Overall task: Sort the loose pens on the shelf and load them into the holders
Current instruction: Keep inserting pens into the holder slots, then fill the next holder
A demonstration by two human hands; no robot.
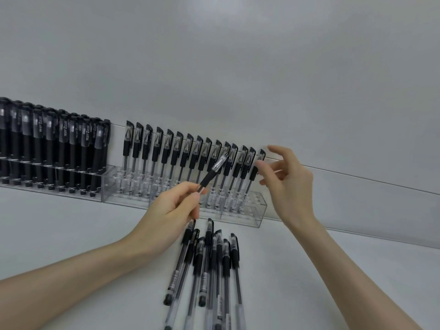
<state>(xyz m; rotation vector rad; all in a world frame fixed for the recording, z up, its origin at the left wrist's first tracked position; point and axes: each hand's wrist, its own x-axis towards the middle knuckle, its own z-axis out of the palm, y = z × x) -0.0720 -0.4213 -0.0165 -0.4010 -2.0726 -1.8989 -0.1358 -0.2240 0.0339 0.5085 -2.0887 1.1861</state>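
Note:
My left hand (175, 207) pinches one clear pen with a black grip (213, 171), its capped end tilted up and to the right in front of the clear acrylic holder (256, 210). A row of several matching pens (183, 151) stands upright in that holder. My right hand (285, 181) is at the row's right end, thumb and fingers around the last standing pen (256, 169); whether they grip it or only touch it is unclear. A pile of several loose pens (209, 270) lies on the white shelf (71, 229) below my hands.
A second clear holder (71, 186) at the left is packed with black-barrelled pens. The white back wall (238, 67) rises directly behind both holders. A few sockets at the right end of the nearer holder hold nothing.

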